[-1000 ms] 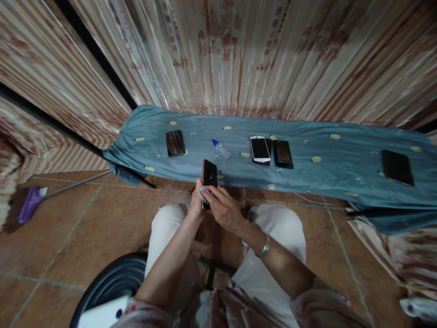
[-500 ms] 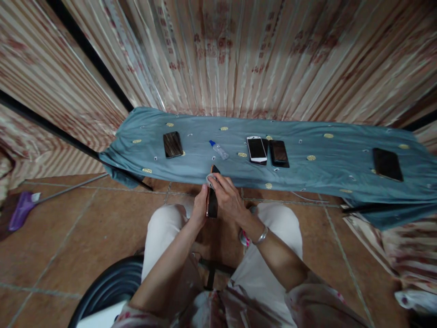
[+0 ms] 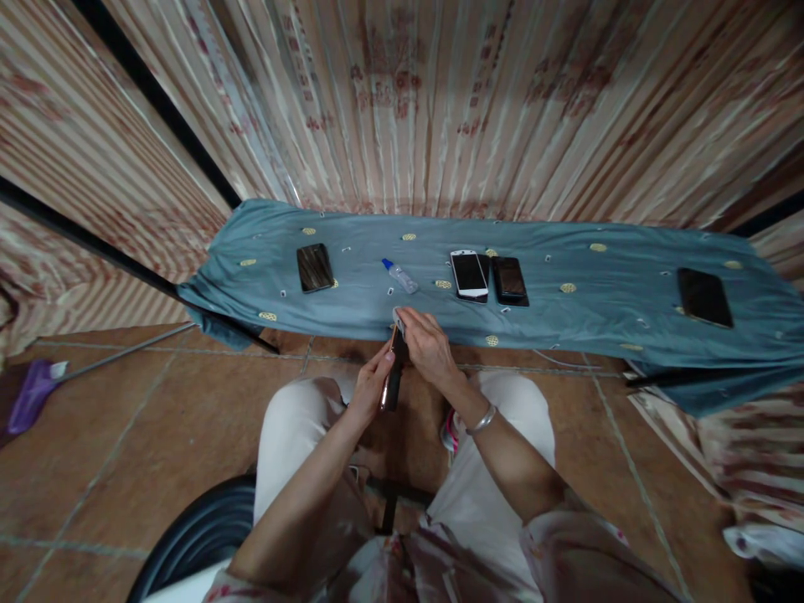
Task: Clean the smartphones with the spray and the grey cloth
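Note:
Between my knees, in front of the table, my left hand [image 3: 372,381] is closed round the edge of a dark smartphone [image 3: 393,387] with a coppery rim. The phone is tilted so its side edge shows. My right hand [image 3: 428,345] pinches a small pale cloth [image 3: 398,318] against the phone's far end; the fingers hide most of the cloth. Just beyond the hands, a clear bottle with a blue cap [image 3: 402,277] lies on the blue tablecloth [image 3: 364,314].
A dark phone [image 3: 315,268] lies left on the cloth. A white phone [image 3: 469,274] overlaps a dark one, beside stacked dark phones [image 3: 510,280]. Another dark phone [image 3: 704,297] lies far right. A black stool [image 3: 201,536] stands at lower left, a purple broom head [image 3: 33,394] on the floor.
My right hand has slid the cloth from the phone's face to its far end and edge. The phone has turned onto its side a little in my left hand.

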Motion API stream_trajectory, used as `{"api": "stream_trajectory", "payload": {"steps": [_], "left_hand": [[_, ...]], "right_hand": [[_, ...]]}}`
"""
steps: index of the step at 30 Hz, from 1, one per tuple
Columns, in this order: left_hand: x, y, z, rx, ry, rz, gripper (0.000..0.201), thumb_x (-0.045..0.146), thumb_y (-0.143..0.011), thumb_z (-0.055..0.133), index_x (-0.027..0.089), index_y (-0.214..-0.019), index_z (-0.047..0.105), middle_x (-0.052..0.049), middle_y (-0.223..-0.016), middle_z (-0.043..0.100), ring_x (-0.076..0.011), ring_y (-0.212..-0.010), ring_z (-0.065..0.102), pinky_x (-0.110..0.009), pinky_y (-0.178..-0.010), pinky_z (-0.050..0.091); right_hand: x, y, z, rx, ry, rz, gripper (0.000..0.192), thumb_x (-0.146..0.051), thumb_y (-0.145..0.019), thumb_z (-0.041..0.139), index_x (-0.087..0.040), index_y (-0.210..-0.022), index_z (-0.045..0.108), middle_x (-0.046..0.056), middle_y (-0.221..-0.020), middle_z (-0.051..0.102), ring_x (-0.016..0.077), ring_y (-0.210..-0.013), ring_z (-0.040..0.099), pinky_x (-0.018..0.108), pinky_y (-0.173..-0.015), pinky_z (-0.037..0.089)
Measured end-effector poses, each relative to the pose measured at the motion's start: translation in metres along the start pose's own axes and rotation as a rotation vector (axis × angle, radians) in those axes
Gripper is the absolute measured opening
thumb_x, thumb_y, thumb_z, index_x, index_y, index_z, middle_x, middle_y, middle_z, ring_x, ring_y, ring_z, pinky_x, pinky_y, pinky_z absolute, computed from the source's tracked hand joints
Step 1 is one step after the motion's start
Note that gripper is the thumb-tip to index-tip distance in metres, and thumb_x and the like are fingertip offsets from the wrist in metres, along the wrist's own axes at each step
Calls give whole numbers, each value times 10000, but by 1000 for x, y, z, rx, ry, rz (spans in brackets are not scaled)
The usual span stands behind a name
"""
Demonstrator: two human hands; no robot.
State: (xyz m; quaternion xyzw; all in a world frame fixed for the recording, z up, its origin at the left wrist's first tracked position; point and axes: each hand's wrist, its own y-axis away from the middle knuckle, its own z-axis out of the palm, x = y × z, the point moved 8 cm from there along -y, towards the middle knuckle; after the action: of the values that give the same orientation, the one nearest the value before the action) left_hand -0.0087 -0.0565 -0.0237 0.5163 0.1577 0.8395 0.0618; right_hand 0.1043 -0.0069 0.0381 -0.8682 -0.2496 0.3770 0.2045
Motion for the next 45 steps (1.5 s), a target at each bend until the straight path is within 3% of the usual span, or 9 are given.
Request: {"api": "stream_trajectory", "payload": {"steps": [5, 11, 16, 20, 23, 32, 36, 45], "left_hand": [[5, 6, 0, -32, -17, -32, 543, 457, -640, 821, 170, -1095, 747, -77, -1078, 753, -271, -1107, 647, -310, -900, 497], [14, 8, -5, -19, 19, -29, 545, 498, -621, 815, 145, -1030, 751, -83, -946, 767, -281, -977, 691, -300, -759, 533], [6, 5, -9, -33, 65, -105, 521, 524, -681, 761, 149, -1040, 724, -96, -859, 767, -274, -902, 724, -312, -745, 549], [0, 3, -5, -40, 125, -170, 499, 507, -710, 739, 126, -1030, 698, -106, -822, 763, -270, -878, 732, -341, -782, 564], [2, 2, -4, 8, 147, -157, 399, 460, -736, 725, 138, -969, 690, -73, -783, 756, -247, -825, 736, -343, -783, 574], [7, 2, -6, 77, 176, -203, 304, 432, -788, 675, 141, -876, 682, -46, -714, 737, -222, -698, 725, -349, -731, 588], [11, -1, -10, 97, 182, -159, 312, 437, -781, 688, 146, -892, 696, -39, -782, 751, -193, -705, 712, -319, -749, 573], [14, -7, -21, 192, 229, -109, 251, 408, -797, 684, 161, -835, 703, -1, -714, 721, -146, -659, 659, -245, -669, 534]], "right_hand": [[18, -2, 4, -7, -105, 73, 360, -185, -965, 392, -176, -1220, 647, 89, -1192, 707, 190, -1069, 634, 363, -983, 477], [29, 1, 12, -65, -143, 139, 301, -151, -907, 417, -175, -1042, 686, 78, -1042, 734, 195, -946, 632, 325, -903, 472], [54, 7, 22, -70, -391, 437, 234, -238, -851, 476, -186, -876, 702, -3, -705, 663, 149, -671, 563, 250, -676, 450], [66, 14, 37, -42, -803, 682, 226, -347, -761, 581, -168, -818, 706, -22, -651, 634, 105, -568, 512, 210, -549, 408], [67, 17, 42, -21, -942, 771, 274, -415, -678, 663, -169, -792, 705, -16, -645, 643, 101, -556, 512, 208, -523, 406], [57, 21, 44, -53, -974, 798, 283, -444, -647, 663, -169, -710, 651, -27, -616, 604, 85, -525, 473, 203, -505, 366], [44, 24, 49, -139, -981, 731, 274, -448, -691, 646, -175, -719, 637, -44, -588, 555, 90, -530, 457, 206, -507, 372], [36, 27, 47, -214, -799, 597, 274, -427, -761, 578, -180, -643, 579, -42, -576, 491, 93, -547, 421, 203, -501, 325]]}}
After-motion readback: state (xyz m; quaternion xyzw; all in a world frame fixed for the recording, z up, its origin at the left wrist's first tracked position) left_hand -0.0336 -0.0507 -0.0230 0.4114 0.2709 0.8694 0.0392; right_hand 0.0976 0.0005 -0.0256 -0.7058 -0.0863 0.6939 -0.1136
